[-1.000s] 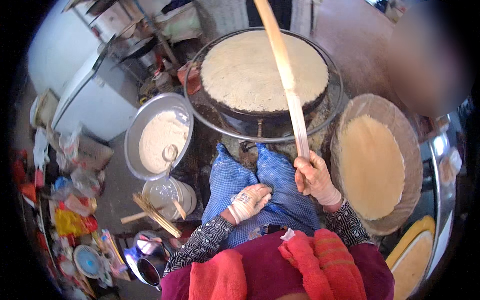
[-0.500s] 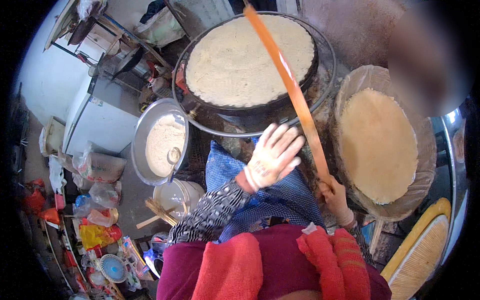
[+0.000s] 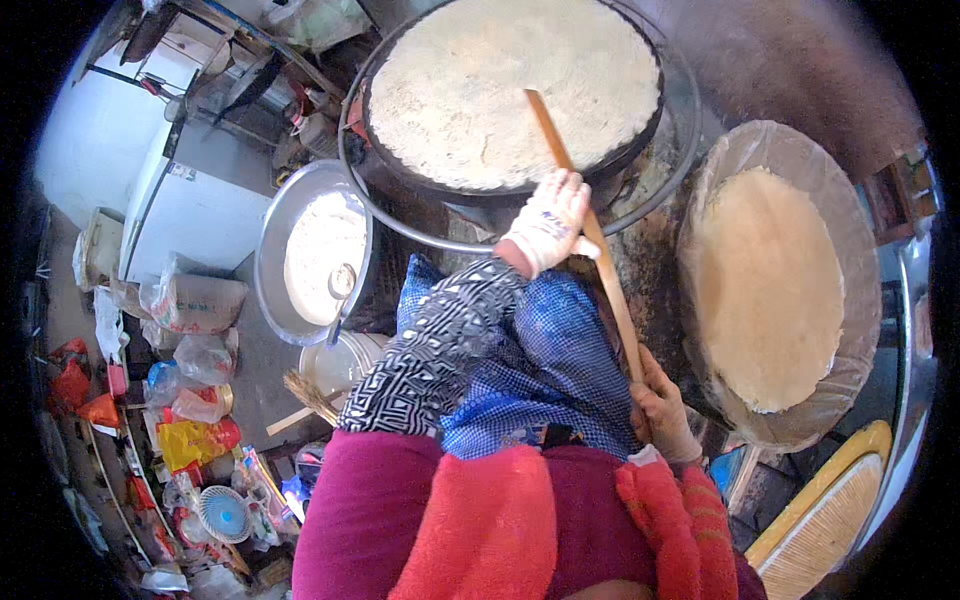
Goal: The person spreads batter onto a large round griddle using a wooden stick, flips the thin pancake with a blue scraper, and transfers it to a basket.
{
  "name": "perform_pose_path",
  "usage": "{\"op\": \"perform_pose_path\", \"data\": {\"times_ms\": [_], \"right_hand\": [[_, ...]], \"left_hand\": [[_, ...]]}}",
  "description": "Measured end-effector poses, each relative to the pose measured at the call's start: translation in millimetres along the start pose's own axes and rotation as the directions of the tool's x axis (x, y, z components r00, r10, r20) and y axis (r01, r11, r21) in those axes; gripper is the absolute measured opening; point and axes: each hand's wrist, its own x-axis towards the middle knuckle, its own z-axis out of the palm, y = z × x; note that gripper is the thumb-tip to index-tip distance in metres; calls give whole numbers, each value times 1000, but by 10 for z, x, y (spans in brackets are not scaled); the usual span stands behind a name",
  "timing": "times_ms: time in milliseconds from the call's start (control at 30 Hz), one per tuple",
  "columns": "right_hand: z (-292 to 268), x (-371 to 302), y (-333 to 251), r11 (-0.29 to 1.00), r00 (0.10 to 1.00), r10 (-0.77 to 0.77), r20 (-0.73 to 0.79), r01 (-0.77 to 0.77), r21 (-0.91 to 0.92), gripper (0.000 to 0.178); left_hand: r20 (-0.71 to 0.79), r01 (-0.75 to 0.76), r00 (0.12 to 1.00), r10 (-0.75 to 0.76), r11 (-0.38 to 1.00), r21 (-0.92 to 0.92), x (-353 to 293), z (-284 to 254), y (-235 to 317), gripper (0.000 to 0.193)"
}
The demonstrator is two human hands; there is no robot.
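A long, flat wooden spatula (image 3: 612, 285) slants up from my body, its tip over a wide pale pancake (image 3: 500, 95) that covers a round black griddle (image 3: 440, 192). Around its lower end my right hand (image 3: 667, 408) is closed. My left hand (image 3: 552, 222), in a white glove, is on the upper part of the spatula at the griddle's near edge. Its fingers lie together over the wood and its thumb crosses it; the palm side is hidden. A metal ring (image 3: 672, 205) runs round the griddle.
To the right stands a plastic-lined basket (image 3: 862, 300) holding flat round pancakes (image 3: 770, 290). On the left are a metal basin (image 3: 268, 270) of pale batter or flour with a ladle (image 3: 342, 283), a white bucket (image 3: 340, 365) and a straw brush (image 3: 310, 393). A yellow-rimmed round board (image 3: 815, 510) leans at lower right.
The spatula's tip has come down and nearer over the pancake. My left hand, spread and apart from it before, is now on the spatula. My right hand is slightly lower, still holding it.
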Motion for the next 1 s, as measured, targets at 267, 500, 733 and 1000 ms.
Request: {"op": "perform_pose_path", "data": {"times_ms": [267,500,733,1000], "right_hand": [[612,901,53,972,923,-121,364,185,-147,69],[882,912,-77,750,878,-235,418,437,-496,60],[478,225,20,965,944,-256,-209,235,-118,63],[743,821,-550,981,992,-63,107,41,191,66]], "left_hand": [[-132,249,962,-240,967,61,-886,-28,-1061,111],[-182,316,940,-289,939,140,-1648,-230,-1273,98],[-282,-320,915,289,945,-70,589,-361,-369,108],[-128,-98,986,103,994,45,726,-91,-1144,95]]}}
